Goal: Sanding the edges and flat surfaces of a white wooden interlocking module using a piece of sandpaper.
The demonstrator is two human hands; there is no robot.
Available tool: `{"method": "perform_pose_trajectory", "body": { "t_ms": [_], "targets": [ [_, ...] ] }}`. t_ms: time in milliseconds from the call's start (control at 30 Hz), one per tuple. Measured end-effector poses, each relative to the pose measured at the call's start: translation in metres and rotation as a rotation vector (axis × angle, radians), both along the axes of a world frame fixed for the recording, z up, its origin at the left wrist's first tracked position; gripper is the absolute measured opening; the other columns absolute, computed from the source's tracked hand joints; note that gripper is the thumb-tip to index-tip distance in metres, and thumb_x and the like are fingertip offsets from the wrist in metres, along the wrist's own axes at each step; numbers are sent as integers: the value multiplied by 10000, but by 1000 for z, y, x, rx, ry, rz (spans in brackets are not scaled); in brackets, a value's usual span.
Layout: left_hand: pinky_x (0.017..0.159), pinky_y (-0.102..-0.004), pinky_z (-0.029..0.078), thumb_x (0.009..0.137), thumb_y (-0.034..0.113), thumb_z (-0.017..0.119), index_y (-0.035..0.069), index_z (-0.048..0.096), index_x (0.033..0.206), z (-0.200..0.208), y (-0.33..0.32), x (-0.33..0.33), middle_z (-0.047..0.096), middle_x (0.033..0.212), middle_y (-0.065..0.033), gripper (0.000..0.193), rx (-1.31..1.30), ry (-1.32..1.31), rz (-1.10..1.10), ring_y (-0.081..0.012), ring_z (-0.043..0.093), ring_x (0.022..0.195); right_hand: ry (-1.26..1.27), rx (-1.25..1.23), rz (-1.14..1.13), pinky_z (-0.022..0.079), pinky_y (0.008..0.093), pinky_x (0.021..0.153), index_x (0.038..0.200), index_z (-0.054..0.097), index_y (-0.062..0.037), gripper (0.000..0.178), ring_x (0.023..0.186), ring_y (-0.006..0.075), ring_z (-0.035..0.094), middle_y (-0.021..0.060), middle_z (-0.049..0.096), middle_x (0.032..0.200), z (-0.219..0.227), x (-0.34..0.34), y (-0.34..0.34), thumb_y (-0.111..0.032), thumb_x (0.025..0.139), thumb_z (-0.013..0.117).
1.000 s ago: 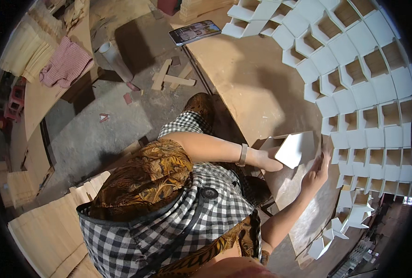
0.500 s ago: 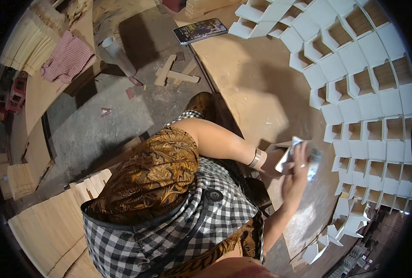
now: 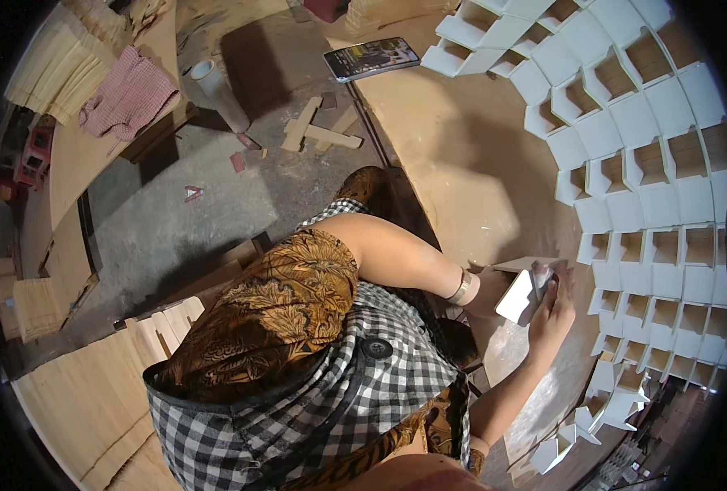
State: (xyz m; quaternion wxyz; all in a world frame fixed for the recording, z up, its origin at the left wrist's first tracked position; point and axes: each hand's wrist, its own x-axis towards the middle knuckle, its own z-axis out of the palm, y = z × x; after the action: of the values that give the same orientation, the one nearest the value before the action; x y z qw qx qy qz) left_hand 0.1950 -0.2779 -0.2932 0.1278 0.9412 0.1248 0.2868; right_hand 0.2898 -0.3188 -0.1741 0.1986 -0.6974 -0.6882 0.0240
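Observation:
My left hand (image 3: 491,296), with a watch (image 3: 462,288) on its wrist, grips a small white-faced wooden piece (image 3: 514,299) above the table. A thin brown panel (image 3: 528,264) sticks out behind the white face and looks like part of the same piece. At its right side is my right hand (image 3: 555,311), its fingers bent in toward the piece and blurred at the tips. Something greyish shows between that hand and the white face; its kind is unclear. Most of my left fingers are in shadow or behind the piece.
Rows of white open-fronted boxes (image 3: 650,164) are stacked along the right. A phone (image 3: 371,59) lies at the far edge of the wooden tabletop (image 3: 437,123). Wood strips (image 3: 318,131) and a grey tube (image 3: 220,94) are on the left, with a checked cloth (image 3: 130,94) beyond.
My right hand has moved right and down, its spread fingers now bent. The shiny silvery surface under it no longer shows, and more of the white face is visible.

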Motion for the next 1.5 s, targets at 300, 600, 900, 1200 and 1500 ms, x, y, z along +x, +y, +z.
{"method": "perform_pose_trajectory", "body": {
  "t_ms": [300,600,900,1200,1500],
  "targets": [
    [1011,-429,260,793,241,424,68,452,1192,-1,2,-5,472,1194,-115,435,20,-139,17,-288,404,1157,610,45,-18,415,321,851,1107,570,-34,291,1057,242,499,204,459,1224,-6,4,-6,-84,825,519],
    [983,-434,292,784,235,430,88,516,1088,10,0,-8,500,1135,-111,348,-65,-100,-12,-295,433,1111,-67,243,148,416,388,792,908,600,-31,259,872,355,503,177,527,1007,4,-9,-21,-189,715,670],
    [896,-389,364,760,204,478,100,540,1044,13,-6,19,544,1040,-105,309,46,-77,107,-272,497,1007,-121,254,-99,416,330,649,974,504,93,404,750,257,524,140,530,797,1,12,-19,-217,764,653],
    [731,-372,462,690,121,573,43,571,973,47,7,2,578,913,-186,294,-438,5,-149,-315,563,856,1411,414,-443,441,264,632,1028,515,27,355,731,136,550,83,580,892,-1,82,-22,-287,865,498],
    [615,-368,437,766,88,515,10,587,819,101,7,-47,566,740,-173,119,-399,61,112,-348,545,698,1592,551,-473,444,285,732,994,539,35,290,827,162,566,93,585,933,5,88,-51,-215,858,483]
  ]
}}
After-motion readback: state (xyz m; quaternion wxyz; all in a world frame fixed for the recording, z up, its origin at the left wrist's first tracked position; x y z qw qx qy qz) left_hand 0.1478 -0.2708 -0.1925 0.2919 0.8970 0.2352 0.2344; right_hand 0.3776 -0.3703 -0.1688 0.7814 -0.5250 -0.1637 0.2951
